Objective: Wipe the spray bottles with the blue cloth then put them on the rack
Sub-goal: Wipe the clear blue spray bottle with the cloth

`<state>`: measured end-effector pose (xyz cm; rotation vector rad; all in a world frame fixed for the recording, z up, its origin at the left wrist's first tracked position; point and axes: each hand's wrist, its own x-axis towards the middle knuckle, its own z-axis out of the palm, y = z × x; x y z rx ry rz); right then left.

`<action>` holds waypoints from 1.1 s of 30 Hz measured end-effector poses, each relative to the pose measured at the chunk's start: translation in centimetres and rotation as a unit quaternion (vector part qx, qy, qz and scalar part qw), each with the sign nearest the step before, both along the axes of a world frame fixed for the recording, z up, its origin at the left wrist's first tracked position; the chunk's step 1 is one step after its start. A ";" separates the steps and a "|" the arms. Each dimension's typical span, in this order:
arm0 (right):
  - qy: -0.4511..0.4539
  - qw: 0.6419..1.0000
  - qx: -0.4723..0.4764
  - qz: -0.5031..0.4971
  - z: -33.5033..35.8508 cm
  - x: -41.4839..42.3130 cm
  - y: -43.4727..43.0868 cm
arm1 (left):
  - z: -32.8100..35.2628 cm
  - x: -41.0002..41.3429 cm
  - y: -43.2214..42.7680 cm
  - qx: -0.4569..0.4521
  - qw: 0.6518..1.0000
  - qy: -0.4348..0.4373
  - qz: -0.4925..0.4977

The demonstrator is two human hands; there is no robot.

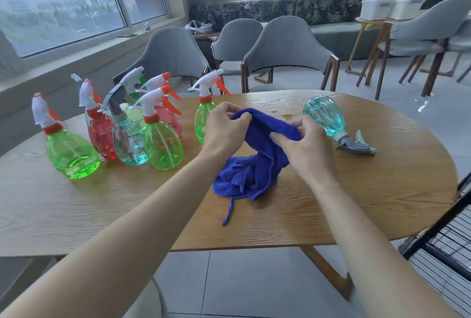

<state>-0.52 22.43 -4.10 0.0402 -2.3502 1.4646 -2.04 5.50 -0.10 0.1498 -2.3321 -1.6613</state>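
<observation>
Both hands hold the blue cloth [257, 162] above the middle of the wooden table [127, 210]. My left hand [224, 126] pinches its upper left edge, and my right hand [305, 144] grips the upper right part. The rest of the cloth hangs down onto the tabletop. Several upright spray bottles stand in a cluster at the left: green [71, 154], red [102, 136], pale blue [130, 141], green [163, 146]. Another green bottle [202, 118] stands just behind my left hand. A pale blue bottle [325, 116] lies on its side to the right.
A black wire rack [443, 236] stands off the table's right edge. Grey chairs [285, 44] stand behind the table, with a windowsill at the left. Tiled floor shows below the table's near edge.
</observation>
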 end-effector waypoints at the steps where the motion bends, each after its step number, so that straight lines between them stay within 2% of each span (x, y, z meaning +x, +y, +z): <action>1: -0.002 1.000 0.002 0.011 0.0 -0.1 0.1 | 0.4 -0.1 0.5 0.017 1.000 0.000 -0.002; 3: -0.033 0.996 -0.052 0.059 0.4 -0.1 0.1 | 1.2 0.1 1.7 0.070 0.997 -0.007 -0.022; 4: -0.068 0.986 -0.122 0.096 0.8 0.0 0.1 | 1.4 0.1 2.3 0.088 0.995 -0.009 -0.045; 6: -0.145 0.935 -0.269 0.180 1.3 0.3 0.6 | 1.7 0.1 3.4 0.088 0.990 -0.014 -0.113; 8: -0.166 0.903 -0.321 0.233 1.1 0.3 1.0 | 1.8 0.3 4.5 0.072 0.980 -0.034 -0.183; 10: -0.165 0.908 -0.334 0.193 0.2 -0.1 1.3 | 1.7 -0.1 5.4 0.083 0.974 -0.048 -0.206; 13: -0.162 0.902 -0.394 0.062 -0.4 -0.7 2.3 | 1.3 -1.3 6.5 0.084 0.981 -0.047 -0.166; 16: -0.150 0.889 -0.431 -0.019 0.0 -1.0 4.3 | -0.4 -2.9 7.8 -0.068 0.986 -0.025 -0.152; 19: -0.126 0.885 -0.446 -0.047 -0.1 -1.3 6.2 | -1.8 -4.2 9.6 -0.204 0.961 0.006 -0.187; 23: -0.113 0.894 -0.430 -0.062 -0.7 -1.5 7.7 | -2.3 -6.5 11.9 -0.388 0.881 0.095 -0.253; 27: -0.135 0.899 -0.409 -0.080 -0.9 -1.6 9.1 | -2.7 -9.9 14.1 -0.598 0.738 0.169 -0.262; 29: -0.146 0.899 -0.404 -0.083 -1.0 -1.8 9.5 | -3.0 -11.1 14.9 -0.663 0.682 0.172 -0.256; 31: -0.144 0.904 -0.393 -0.090 -0.9 -2.0 9.6 | -3.2 -11.8 15.3 -0.701 0.650 0.172 -0.239; 33: -0.133 0.910 -0.380 -0.101 -0.9 -2.2 9.7 | -3.5 -12.0 15.7 -0.721 0.634 0.190 -0.206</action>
